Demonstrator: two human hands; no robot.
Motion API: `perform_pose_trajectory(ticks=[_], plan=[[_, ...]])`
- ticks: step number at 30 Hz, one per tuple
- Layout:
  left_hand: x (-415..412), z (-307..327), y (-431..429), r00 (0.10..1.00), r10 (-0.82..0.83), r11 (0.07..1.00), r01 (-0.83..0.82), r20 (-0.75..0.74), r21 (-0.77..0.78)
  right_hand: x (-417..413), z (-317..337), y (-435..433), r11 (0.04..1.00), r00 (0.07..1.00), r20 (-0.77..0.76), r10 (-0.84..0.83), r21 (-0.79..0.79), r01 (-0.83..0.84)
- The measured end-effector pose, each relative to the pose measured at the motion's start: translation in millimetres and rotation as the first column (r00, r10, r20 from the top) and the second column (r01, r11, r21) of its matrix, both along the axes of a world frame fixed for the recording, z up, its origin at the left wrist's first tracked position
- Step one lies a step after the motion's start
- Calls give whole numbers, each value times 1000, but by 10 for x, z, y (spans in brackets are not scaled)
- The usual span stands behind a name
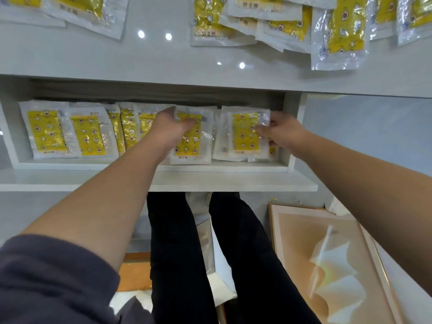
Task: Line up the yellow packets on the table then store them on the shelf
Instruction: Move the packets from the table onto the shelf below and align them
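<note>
Several yellow packets in clear wrap stand in a row on the white shelf under the table top. My left hand grips the top of one packet in the middle of the row. At the shelf's right end my right hand pinches the right edge of another packet. More yellow packets lie in a loose overlapping pile on the table at the back right, and others lie at the back left.
The shelf's right wall stands just beyond my right hand. My legs in dark trousers are below the shelf. A framed picture leans on the floor at the right, and an orange board lies at the left.
</note>
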State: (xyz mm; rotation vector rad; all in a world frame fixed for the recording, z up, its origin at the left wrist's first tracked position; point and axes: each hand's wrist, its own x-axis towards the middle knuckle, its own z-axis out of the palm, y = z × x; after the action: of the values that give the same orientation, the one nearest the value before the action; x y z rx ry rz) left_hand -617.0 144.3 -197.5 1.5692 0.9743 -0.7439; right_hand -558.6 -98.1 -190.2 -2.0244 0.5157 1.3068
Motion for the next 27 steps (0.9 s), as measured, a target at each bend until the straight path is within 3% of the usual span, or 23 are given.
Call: perform_pose_trajectory(ticks=[3,5,6,8,10,13,14,17,22,24,25,27], plan=[[16,-117,-115,998,-7,994,-1,70,113,-36,-23,-101,977,996,-17,90,-194,-91],[-9,-157,-149,983,-170,949,144,69,279,-36,6,-55,845,919,-12,395,-387,-369],[-24,-152,-149,935,-352,854,306,34,421,-33,32,-4,736,838,-30,544,-462,-494],[-40,-165,-105,767,-639,576,529,-60,624,-18,56,84,561,695,-77,714,-531,-635],[13,-160,-67,651,-750,435,622,-120,651,19,55,160,474,623,-91,777,-565,-675],[152,-177,-150,514,-850,347,709,-114,614,132,-7,236,482,511,80,856,-481,-732],[192,-166,-201,475,-873,314,721,-111,618,168,-30,258,523,525,116,843,-402,-751],[312,-176,-270,434,-890,274,754,-139,598,244,-111,285,611,613,73,787,-233,-757],[517,-73,-170,458,-883,361,801,-102,478,231,-176,246,612,600,123,791,-187,-768],[547,-55,-71,439,-890,345,824,-123,449,206,-209,219,587,566,155,810,-205,-783],[537,-61,-31,396,-907,299,847,-146,439,191,-225,212,571,545,170,821,-216,-792],[495,-40,-5,236,-951,116,870,-199,479,175,-254,211,563,531,191,826,-228,-794]])
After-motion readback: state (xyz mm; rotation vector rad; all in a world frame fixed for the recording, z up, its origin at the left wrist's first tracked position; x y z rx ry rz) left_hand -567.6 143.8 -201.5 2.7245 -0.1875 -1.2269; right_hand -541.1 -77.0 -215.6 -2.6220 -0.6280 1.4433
